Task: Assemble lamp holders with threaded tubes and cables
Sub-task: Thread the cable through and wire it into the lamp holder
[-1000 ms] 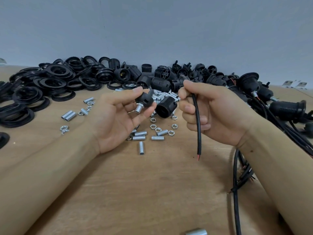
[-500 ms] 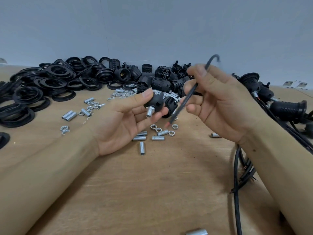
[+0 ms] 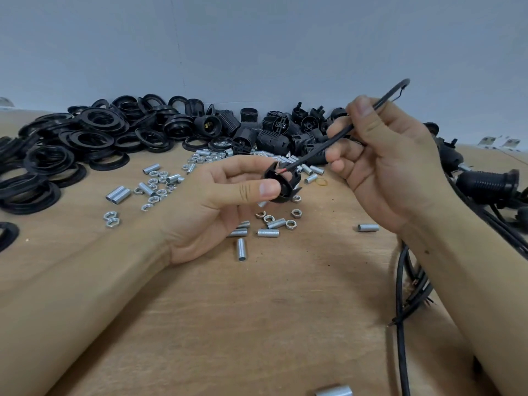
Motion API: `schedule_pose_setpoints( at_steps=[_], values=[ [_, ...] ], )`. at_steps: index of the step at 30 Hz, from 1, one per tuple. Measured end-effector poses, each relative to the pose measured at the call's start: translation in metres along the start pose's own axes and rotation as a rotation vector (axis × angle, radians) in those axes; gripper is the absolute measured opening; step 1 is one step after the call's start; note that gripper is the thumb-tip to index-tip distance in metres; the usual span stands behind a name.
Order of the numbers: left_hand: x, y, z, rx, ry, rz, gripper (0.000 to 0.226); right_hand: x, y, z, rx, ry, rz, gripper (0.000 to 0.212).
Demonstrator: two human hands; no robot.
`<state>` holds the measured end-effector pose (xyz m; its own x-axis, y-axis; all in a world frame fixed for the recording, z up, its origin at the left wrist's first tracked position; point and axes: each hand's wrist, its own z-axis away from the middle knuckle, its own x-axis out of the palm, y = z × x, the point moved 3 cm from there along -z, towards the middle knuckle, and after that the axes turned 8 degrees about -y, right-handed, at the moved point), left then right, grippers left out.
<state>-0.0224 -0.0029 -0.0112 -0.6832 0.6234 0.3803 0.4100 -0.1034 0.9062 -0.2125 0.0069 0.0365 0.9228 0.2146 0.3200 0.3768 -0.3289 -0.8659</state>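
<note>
Wooden desk (image 3: 257, 310) under a grey wall carries scattered silver threaded tubes (image 3: 241, 249); left hand (image 3: 217, 207) pinches a black plastic lamp holder base (image 3: 281, 184) above them; right hand (image 3: 383, 155) grips a thin black cable (image 3: 323, 148), its tip meeting the base.

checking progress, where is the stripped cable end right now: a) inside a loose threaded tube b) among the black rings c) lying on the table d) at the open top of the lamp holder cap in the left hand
d: the right hand angles the cable so its red-tipped end meets the lamp holder cap held in the left hand.
</note>
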Motion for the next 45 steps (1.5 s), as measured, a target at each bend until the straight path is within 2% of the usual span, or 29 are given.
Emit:
schedule_pose_setpoints(
  at_steps=[7,16,21,25,28,31,34,36,41,43,45],
  values=[
    [0.002,0.002,0.0,0.025,-0.002,-0.004,0.034,0.0,0.0,0.001,0.001,-0.028,0.06,0.008],
    [0.001,0.001,0.0,0.033,-0.02,-0.013,0.037,-0.003,0.002,0.001,-0.021,0.015,0.142,0.006],
    [0.001,0.001,0.0,0.043,-0.021,-0.039,0.036,-0.002,0.001,0.002,-0.04,-0.022,0.199,0.004],
    [-0.004,0.002,0.0,0.127,0.107,-0.18,0.036,0.009,0.003,0.008,-0.152,-0.063,0.433,0.009],
    [-0.001,0.006,0.004,0.234,0.165,-0.488,0.042,0.014,0.012,0.011,-0.095,-0.066,0.558,0.015],
    [0.005,0.006,0.007,0.341,0.206,-0.784,0.04,0.018,0.027,0.013,0.125,-0.135,0.405,0.023],
    [0.004,0.007,0.007,0.425,0.27,-0.933,0.038,0.027,0.036,0.015,0.271,-0.196,0.172,0.05],
    [0.002,0.006,0.006,0.432,0.284,-0.904,0.042,0.027,0.035,0.013,0.271,-0.172,0.174,0.062],
    [0.001,0.006,0.004,0.383,0.355,-0.704,0.023,0.015,0.031,0.009,0.289,-0.051,-0.026,0.062],
    [0.0,0.006,0.002,0.354,0.376,-0.698,0.021,0.012,0.034,0.007,0.272,-0.029,-0.065,0.059],
    [-0.005,0.008,0.003,0.339,0.41,-0.692,0.019,0.007,0.035,0.002,0.228,0.027,-0.076,0.046]
  ],
)
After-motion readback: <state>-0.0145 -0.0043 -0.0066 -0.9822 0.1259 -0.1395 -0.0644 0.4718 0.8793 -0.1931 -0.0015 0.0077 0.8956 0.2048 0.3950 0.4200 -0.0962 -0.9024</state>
